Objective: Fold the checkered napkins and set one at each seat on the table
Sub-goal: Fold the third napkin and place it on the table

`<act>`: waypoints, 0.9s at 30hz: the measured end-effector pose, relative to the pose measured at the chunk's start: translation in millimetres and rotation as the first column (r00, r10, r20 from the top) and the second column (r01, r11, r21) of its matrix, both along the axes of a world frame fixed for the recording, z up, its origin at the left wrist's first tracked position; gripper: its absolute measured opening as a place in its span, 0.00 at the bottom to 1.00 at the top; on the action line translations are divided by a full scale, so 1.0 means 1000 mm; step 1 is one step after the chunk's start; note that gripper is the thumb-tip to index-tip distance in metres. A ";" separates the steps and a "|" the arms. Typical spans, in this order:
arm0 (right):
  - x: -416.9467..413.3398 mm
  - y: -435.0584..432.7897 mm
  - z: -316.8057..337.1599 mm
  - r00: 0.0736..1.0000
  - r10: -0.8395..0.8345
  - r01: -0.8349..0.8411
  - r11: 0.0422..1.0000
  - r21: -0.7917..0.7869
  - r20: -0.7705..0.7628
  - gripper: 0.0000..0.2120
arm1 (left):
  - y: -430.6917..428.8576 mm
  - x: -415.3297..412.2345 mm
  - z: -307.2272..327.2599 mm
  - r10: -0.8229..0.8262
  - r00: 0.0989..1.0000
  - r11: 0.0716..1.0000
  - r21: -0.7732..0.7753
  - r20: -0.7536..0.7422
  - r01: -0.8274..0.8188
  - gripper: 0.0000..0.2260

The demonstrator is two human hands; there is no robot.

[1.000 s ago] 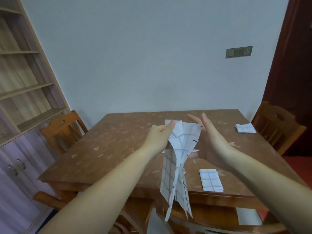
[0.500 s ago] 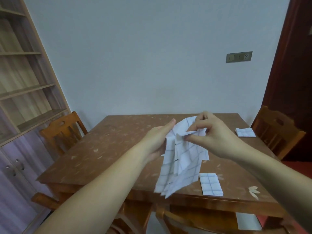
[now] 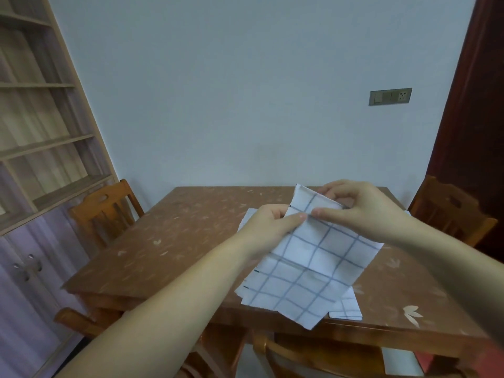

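Note:
I hold a white napkin with a blue-grey check (image 3: 313,257) in the air over the brown table (image 3: 169,241). My left hand (image 3: 268,227) pinches its upper left edge between thumb and fingers. My right hand (image 3: 357,208) pinches the top edge close beside it. The cloth hangs down, doubled over and spread flat. A folded checkered napkin (image 3: 347,306) lies on the table near the front edge, partly hidden behind the held one. A bit of white cloth (image 3: 246,218) shows on the table behind my left hand.
Wooden chairs stand at the left side (image 3: 106,211), the right side (image 3: 450,214) and the near side (image 3: 294,356) of the table. A shelf unit with cupboard doors (image 3: 41,159) fills the left wall. A dark red door (image 3: 474,126) is at the right.
The napkin hung loose and crumpled from my left hand; now both hands grip its top edge and it hangs spread and doubled. My right hand went from open to pinching.

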State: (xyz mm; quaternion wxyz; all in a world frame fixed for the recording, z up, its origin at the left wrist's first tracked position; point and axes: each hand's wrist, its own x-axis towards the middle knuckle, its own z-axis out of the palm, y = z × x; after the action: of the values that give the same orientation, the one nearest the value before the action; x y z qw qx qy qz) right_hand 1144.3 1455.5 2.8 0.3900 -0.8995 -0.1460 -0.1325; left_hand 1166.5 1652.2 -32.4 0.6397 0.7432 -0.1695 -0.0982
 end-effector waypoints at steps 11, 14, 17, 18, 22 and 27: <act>-0.002 -0.004 0.011 0.989 0.129 -0.112 0.971 0.212 -0.067 0.06 | -0.003 -0.012 0.004 -0.055 0.978 0.988 0.151 0.201 0.025 0.19; -0.001 -0.002 0.011 0.993 0.110 -0.117 0.967 0.227 0.043 0.06 | -0.003 -0.009 0.000 -0.033 0.973 0.985 0.170 0.230 -0.007 0.13; 0.001 -0.002 0.009 0.987 0.050 -0.082 0.973 0.217 0.150 0.06 | -0.001 -0.011 -0.004 0.004 0.958 0.977 0.202 0.286 -0.064 0.08; 0.001 -0.002 0.008 0.981 0.012 -0.052 0.978 0.204 0.193 0.06 | -0.001 -0.011 -0.005 0.025 0.952 0.977 0.196 0.305 -0.088 0.09; 0.004 -0.002 0.003 0.939 -0.103 0.052 0.985 0.162 0.328 0.05 | -0.001 -0.013 -0.006 0.083 0.909 0.970 0.175 0.407 -0.168 0.16; 0.005 -0.003 0.006 0.982 -0.114 0.089 0.982 0.164 0.152 0.08 | 0.001 -0.012 -0.007 0.047 0.895 0.964 0.215 0.443 -0.158 0.18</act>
State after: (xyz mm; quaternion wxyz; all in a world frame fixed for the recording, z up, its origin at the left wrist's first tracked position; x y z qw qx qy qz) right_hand 1149.7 1452.0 8.9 0.4392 -0.8586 -0.1199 -0.2356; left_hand 1154.5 1652.8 -39.1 0.4931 0.8276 -0.2546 0.0838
